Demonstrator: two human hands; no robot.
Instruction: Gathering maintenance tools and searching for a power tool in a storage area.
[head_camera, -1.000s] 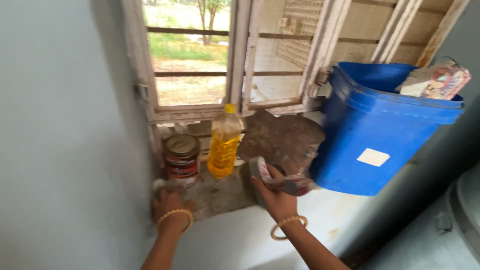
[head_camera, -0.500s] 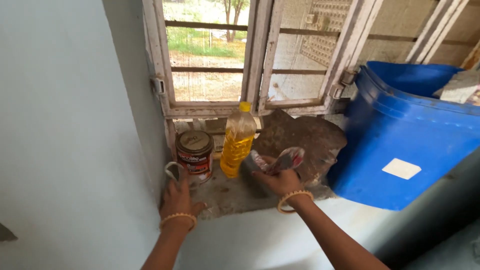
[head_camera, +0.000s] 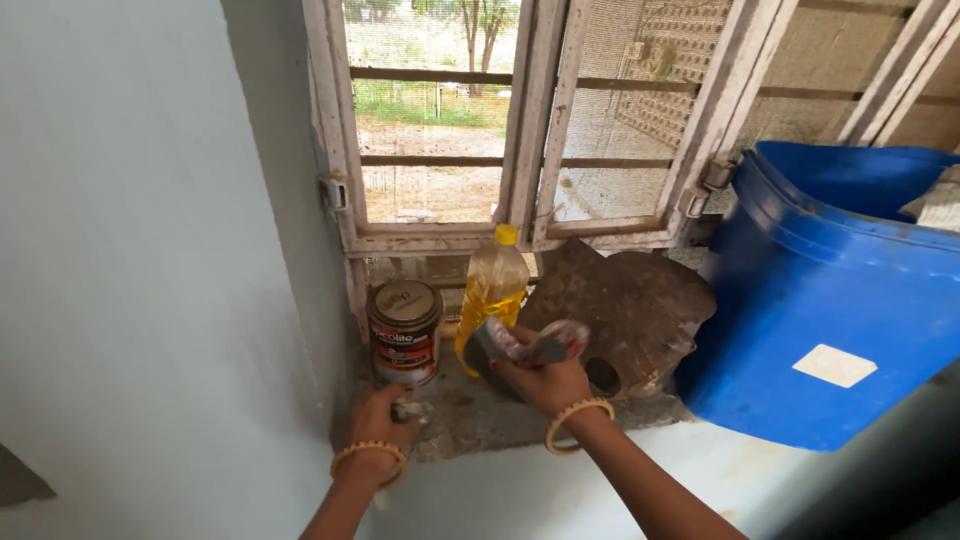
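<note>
Our right hand (head_camera: 545, 380), closed around a crumpled packet (head_camera: 530, 345), beside the yellow oil bottle (head_camera: 493, 290) on the window ledge (head_camera: 500, 415). Our left hand (head_camera: 380, 420), curled on a small pale object (head_camera: 408, 408), near the tin can (head_camera: 404, 332).

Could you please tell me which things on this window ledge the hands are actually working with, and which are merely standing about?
In hand:
right hand: crumpled packet
left hand: small pale object

Standing about:
paint tin
oil bottle
blue bucket
rusty metal sheet
</note>
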